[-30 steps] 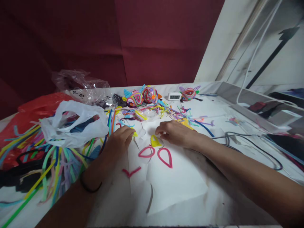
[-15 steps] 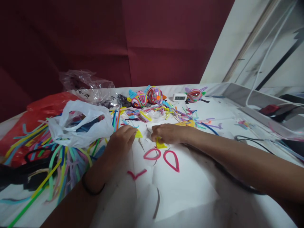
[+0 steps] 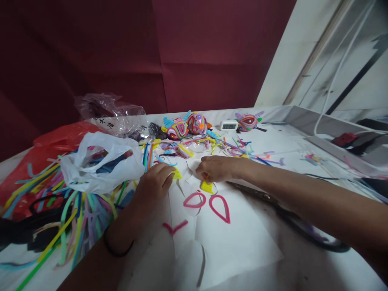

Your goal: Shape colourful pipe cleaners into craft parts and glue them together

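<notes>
My left hand (image 3: 155,178) rests on white paper (image 3: 236,238), its fingertips closed at the edge of a yellow pipe-cleaner piece (image 3: 177,173). With fingers curled, my right hand (image 3: 216,168) presses on a second yellow pipe-cleaner piece (image 3: 207,187), which shows below the fingertips. Nearer to me on the paper lie two pink teardrop loops (image 3: 220,208) and a pink V-shaped piece (image 3: 175,228). Partly under my right forearm are scissors (image 3: 266,197) with dark handles.
At left, a white plastic bag (image 3: 100,178) and a red bag (image 3: 65,135) lie among many coloured pipe cleaners (image 3: 86,218). Along the back stand colourful fish-like figures (image 3: 177,128) and a small digital clock (image 3: 229,125). Loose scraps lie before them. A grey tray (image 3: 342,147) is at right.
My right hand has shifted slightly right, and more of the yellow piece below it shows. My right forearm has risen a little, uncovering more of the scissors. The pink pieces lie as before.
</notes>
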`<move>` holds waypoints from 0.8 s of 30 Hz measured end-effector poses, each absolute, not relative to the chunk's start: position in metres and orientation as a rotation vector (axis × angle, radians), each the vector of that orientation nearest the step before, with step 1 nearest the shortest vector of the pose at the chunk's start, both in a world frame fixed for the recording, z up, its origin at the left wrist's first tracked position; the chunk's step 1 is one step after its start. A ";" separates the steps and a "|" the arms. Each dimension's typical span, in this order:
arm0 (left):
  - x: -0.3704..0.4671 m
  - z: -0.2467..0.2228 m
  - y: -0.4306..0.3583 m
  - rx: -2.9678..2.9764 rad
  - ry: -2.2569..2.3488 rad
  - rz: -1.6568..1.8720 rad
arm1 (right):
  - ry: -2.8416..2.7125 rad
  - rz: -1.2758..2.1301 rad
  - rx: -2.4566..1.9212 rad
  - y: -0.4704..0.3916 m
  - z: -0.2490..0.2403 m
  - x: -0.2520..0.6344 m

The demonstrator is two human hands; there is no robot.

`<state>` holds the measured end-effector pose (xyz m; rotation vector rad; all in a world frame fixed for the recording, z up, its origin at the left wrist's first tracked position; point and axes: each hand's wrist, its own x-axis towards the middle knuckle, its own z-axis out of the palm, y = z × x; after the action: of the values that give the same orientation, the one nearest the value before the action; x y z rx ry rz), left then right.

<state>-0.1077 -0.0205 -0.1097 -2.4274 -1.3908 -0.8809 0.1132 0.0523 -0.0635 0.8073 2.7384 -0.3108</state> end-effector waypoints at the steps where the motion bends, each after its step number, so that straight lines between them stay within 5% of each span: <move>1: -0.107 -0.108 -0.021 -2.438 -1.401 -0.894 | 2.740 -0.344 0.813 0.054 -0.063 0.115; 15: -0.082 -0.094 -0.039 -2.748 -2.230 -1.548 | 3.034 -0.958 0.646 0.049 -0.027 0.104; 24: -0.081 -0.090 -0.039 -2.727 -2.327 -1.718 | 3.295 -0.731 0.654 0.037 -0.013 0.095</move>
<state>-0.0812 -0.0386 -0.0897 -2.7267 -2.3267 -1.7185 0.0954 0.0368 -0.0133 0.6538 3.2953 -0.7308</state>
